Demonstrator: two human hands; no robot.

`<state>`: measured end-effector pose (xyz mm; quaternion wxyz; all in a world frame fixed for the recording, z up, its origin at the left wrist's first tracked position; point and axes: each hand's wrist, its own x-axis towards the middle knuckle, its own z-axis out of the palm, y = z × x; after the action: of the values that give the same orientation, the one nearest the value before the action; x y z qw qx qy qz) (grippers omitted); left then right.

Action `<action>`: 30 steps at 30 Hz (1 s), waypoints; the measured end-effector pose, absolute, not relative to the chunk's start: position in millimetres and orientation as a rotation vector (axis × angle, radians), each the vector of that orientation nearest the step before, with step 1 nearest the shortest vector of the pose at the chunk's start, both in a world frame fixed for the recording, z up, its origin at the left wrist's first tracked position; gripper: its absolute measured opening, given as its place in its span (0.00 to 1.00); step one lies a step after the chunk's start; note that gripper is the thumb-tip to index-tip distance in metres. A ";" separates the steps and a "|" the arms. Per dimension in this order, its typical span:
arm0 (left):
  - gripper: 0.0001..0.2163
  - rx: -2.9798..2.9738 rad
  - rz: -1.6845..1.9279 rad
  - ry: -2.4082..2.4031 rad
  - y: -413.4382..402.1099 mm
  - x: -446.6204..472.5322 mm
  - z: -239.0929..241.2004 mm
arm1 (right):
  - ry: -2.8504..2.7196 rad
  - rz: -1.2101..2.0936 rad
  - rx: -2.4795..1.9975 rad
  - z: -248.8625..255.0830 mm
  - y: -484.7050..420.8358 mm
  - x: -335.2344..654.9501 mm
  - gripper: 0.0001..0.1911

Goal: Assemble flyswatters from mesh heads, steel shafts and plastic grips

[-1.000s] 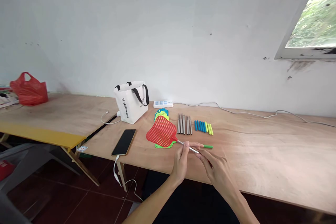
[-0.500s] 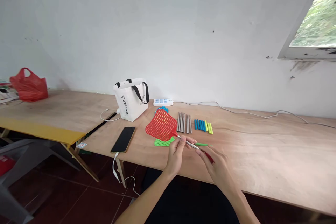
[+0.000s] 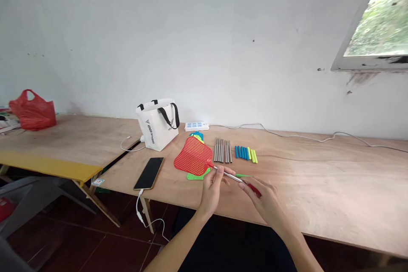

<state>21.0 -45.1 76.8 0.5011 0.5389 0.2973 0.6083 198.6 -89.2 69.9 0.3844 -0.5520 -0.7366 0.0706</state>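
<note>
A red fly swatter point(image 3: 193, 156) with a thin metal rod hangs just above the wooden table point(image 3: 318, 187). My left hand point(image 3: 214, 187) pinches the rod close to the red head. My right hand point(image 3: 266, 202) is closed round the red grip at the rod's other end. Under the red head lies a green swatter point(image 3: 195, 176), whose green grip shows beyond my fingers. More swatter heads, blue and yellow point(image 3: 196, 136), lie stacked behind it.
A row of metal rods point(image 3: 222, 150) and a row of blue and yellow-green grips point(image 3: 246, 153) lie beyond the swatters. A white tote bag point(image 3: 158, 125), a power strip point(image 3: 196, 126), a black phone point(image 3: 149, 173) on a cable and a red plastic bag point(image 3: 32, 109) also sit on the tables.
Both hands have drawn the red swatter slightly toward me. My right hand has slid onto a red grip at the rod's end, which was not visible a second ago.
</note>
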 end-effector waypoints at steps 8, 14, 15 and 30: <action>0.25 1.170 1.353 0.798 -30.3 25.1 58.7 | -1.844 0.100 -1.454 76.3 -77.5 227.2 0.25; 0.27 1.049 1.014 0.781 -34.3 37.6 36.7 | -1.846 0.263 -1.475 42.7 -50.6 248.6 0.24; 0.26 1.017 0.981 0.776 -35.0 38.8 33.5 | -1.852 0.297 -1.481 34.8 -46.4 251.9 0.23; 0.10 0.527 0.886 0.717 -25.2 40.3 16.9 | -1.936 0.281 -1.577 -5.3 -32.6 249.9 0.18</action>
<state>40.3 -25.2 16.9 0.8094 0.2466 0.3353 0.4143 249.9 -32.6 -5.3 0.3095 -0.5967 -0.7327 0.1064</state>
